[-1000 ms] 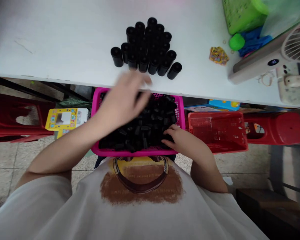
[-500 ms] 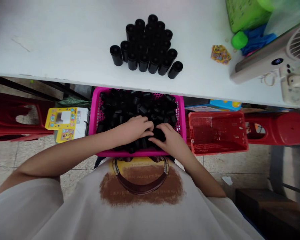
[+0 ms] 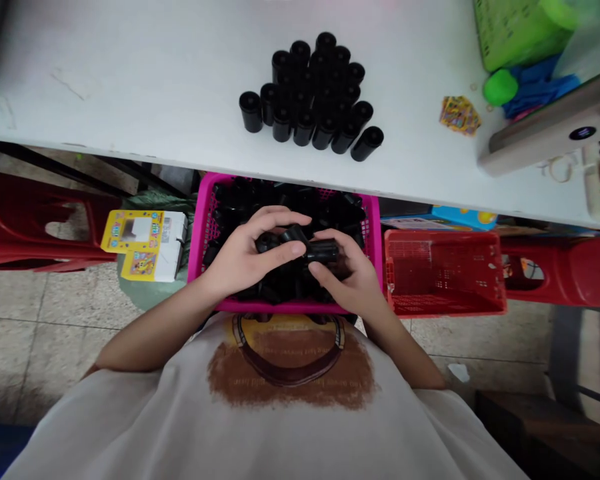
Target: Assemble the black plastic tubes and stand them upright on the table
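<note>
The cylinders [image 3: 323, 251] are black, the far table [image 3: 155, 80] white, the near basket [image 3: 280, 307] magenta, the right crate [image 3: 445, 267] red, the left box [image 3: 170, 260] white and patterned yellow.

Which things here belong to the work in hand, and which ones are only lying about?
Probably in the work:
held black cylinder
standing black cylinders
black pieces
pink basket

Probably just lying about:
red crate
fan
yellow-and-white box

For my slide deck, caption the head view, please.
Left hand and right hand hold black pieces over a pink basket beside a white table bearing black cylinders.
</note>
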